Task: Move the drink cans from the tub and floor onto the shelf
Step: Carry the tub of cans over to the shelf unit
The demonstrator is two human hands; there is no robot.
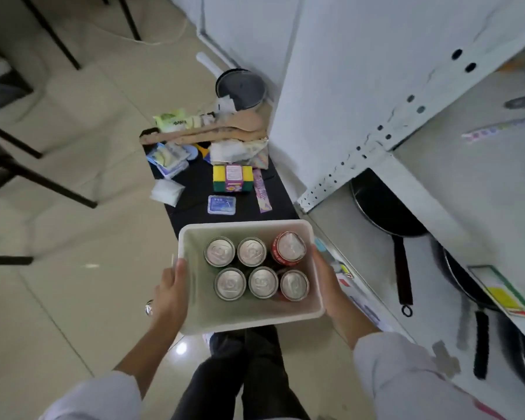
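Head view: the left hand point(170, 294) and right hand point(331, 286) are each holding a grip clamped on opposite rims of the white tub point(194, 234), carrying six upright cans point(256, 269) above the floor; judged step: transport; the next move calls for setting it beside the shelf point(455, 189).

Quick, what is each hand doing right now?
Left hand: closed on the left side of the white tub of cans.
Right hand: closed on the tub's right side.
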